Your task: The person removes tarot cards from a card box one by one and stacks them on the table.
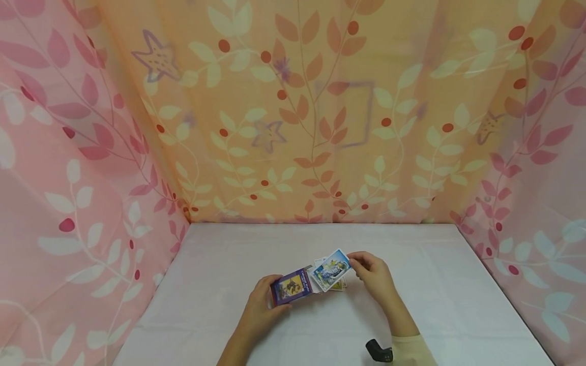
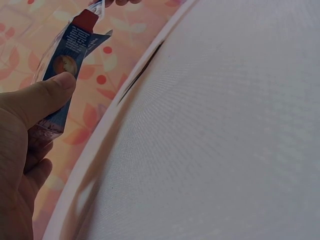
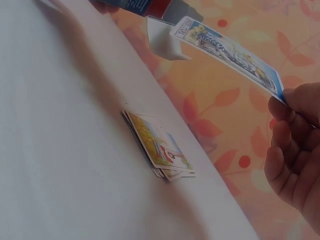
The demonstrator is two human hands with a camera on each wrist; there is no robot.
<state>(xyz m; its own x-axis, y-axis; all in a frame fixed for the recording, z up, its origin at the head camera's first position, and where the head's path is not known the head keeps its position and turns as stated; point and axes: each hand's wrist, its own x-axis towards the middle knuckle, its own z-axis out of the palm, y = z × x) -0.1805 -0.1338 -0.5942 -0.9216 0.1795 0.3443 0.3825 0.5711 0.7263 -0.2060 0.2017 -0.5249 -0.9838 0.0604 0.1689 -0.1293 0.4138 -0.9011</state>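
My left hand (image 1: pixel 264 307) grips a purple-blue card box (image 1: pixel 291 287) with a yellow picture on its front, thumb along one side. The box is tilted, its open end and flap facing right. Between thumb and fingers, my right hand (image 1: pixel 373 274) pinches the corner of a picture card (image 1: pixel 331 269) with a white border and blue scene. The card's other end is right at the box's mouth in the right wrist view. Below it, a small stack of cards (image 3: pixel 162 145) lies on the white table, largely covered by the held card in the head view.
A black curved object (image 1: pixel 379 351) shows beside the right sleeve (image 1: pixel 412 351) at the table's front. The white table (image 1: pixel 206 264) is bordered by patterned cloth walls, orange at the back (image 1: pixel 320 168) and pink at both sides.
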